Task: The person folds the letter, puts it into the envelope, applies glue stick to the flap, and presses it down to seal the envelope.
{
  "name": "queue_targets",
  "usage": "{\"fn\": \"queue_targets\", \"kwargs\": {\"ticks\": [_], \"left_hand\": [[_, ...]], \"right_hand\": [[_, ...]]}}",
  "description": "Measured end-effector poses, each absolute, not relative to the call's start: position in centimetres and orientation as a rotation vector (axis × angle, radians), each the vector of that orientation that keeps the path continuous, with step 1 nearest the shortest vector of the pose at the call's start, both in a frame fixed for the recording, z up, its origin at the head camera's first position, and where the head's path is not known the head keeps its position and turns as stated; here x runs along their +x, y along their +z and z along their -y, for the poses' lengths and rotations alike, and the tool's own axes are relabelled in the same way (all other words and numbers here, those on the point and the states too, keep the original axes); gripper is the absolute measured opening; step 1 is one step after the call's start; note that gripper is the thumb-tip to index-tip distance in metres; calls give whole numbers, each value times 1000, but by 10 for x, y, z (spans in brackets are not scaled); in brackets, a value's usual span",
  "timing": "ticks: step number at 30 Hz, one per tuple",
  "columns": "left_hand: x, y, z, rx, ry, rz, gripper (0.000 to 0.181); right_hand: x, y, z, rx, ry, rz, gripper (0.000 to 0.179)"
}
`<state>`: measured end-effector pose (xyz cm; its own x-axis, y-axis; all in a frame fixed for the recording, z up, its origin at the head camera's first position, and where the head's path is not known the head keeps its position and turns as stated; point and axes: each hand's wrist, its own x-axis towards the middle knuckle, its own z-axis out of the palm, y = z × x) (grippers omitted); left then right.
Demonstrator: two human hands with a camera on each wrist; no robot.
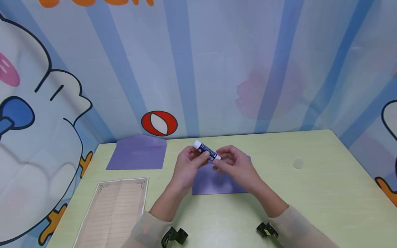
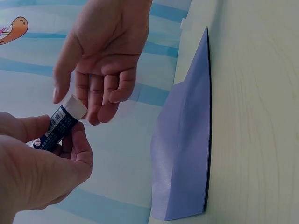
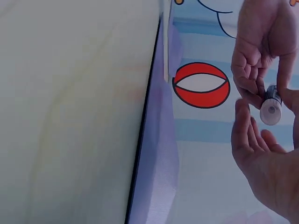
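Note:
My left hand [image 1: 187, 168] pinches a dark blue glue stick [image 1: 206, 150] with white ends between thumb and fingers, tilted above the table. Close to the stick's lower end is my right hand [image 1: 238, 168], its fingers loosely bent. In the left wrist view, the right hand [image 2: 105, 60] has its thumb and fingers spread near the white end of the glue stick [image 2: 58, 125], with a gap between them. Below both hands lies a purple envelope [image 1: 217, 184], its upper part partly hidden by them.
A second purple envelope [image 1: 136, 156] lies at the table's back left. In front of it is a lined sheet of letter paper [image 1: 119, 210] with a decorated border. A small translucent disc [image 1: 298, 164] lies on the right side of the table [image 1: 325, 193]. A printed curtain [image 1: 214, 69] hangs behind.

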<state>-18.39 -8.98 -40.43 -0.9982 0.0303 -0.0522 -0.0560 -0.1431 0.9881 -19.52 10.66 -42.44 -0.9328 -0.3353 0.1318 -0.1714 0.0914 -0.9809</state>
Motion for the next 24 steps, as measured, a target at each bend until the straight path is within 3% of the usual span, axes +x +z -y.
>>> {"fn": "queue_targets", "kwargs": {"ticks": [4,9,15,20,24], "left_hand": [[-183,-403,90,-35,2341,-2026,32],[-184,-404,90,-19,2341,-2017,31],[-184,-404,90,-11,2330,-2024,32],[-182,-403,90,5,2317,-2029,33],[-182,-402,89,2,2322,-2025,32]], "right_hand": [[-190,-423,-101,-737,-1816,-2632,41],[-188,-423,-99,-821,-1773,-2765,27],[-194,-423,-105,-661,-1933,-2391,22],[-199,-424,-110,-392,-2018,-2009,28],[-200,-424,-109,-363,-2033,-1964,30]]}}
